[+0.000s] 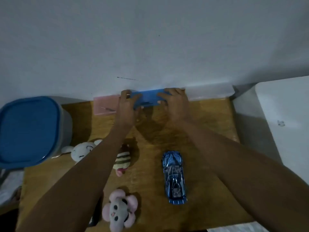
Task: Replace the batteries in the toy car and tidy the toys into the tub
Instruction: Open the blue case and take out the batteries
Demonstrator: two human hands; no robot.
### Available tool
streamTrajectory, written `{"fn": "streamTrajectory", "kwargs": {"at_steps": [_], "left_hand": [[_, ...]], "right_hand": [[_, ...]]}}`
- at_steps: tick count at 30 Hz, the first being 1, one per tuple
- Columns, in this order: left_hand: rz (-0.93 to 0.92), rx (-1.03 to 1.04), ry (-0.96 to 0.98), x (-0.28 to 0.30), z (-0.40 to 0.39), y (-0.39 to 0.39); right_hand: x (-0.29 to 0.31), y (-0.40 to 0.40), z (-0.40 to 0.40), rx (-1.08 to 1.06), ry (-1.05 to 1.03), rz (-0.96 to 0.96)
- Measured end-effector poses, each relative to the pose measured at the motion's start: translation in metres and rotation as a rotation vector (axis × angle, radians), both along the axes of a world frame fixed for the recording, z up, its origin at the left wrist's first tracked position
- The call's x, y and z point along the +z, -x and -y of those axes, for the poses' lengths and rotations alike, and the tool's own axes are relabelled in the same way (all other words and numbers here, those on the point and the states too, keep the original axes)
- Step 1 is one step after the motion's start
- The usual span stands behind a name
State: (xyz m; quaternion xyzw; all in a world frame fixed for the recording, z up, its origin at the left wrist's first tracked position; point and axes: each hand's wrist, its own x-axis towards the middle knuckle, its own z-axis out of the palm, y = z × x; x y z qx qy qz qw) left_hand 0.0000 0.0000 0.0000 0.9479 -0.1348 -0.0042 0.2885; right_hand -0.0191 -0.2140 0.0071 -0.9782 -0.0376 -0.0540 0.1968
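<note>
A flat blue box (147, 97) lies at the far edge of the wooden table (200, 124), against the wall. My left hand (127, 104) grips its left end and my right hand (174, 102) grips its right end, fingers over the top and thumbs at the front. A shiny blue toy car (174, 176) stands on the table under my right forearm. A white plush (82, 150), a striped plush (122, 160) and a pink-petalled plush (119, 209) lie on the left half. A grey tub with a blue lid (28, 129) stands at the table's left edge.
A pink translucent box (104, 104) and a clear box (209, 92) flank the blue one along the wall (150, 39). A white surface (284, 118) adjoins the table on the right.
</note>
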Motion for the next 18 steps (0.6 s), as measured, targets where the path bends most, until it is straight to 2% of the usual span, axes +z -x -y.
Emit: {"fn": "streamTrajectory", "kwargs": {"at_steps": [4, 7, 11, 18], "left_hand": [[-0.045, 0.077, 0.076, 0.008, 0.007, 0.008], [-0.07, 0.106, 0.13, 0.008, 0.009, 0.012], [-0.082, 0.105, 0.149, 0.007, 0.004, 0.015], [-0.145, 0.138, 0.196, 0.001, -0.001, 0.014]], "right_hand": [[0.022, -0.009, -0.002, -0.127, -0.012, 0.11], [0.034, -0.02, -0.01, -0.201, 0.003, 0.143], [0.03, -0.022, -0.016, -0.23, -0.083, 0.136], [0.028, -0.006, -0.019, -0.081, -0.093, 0.067]]}}
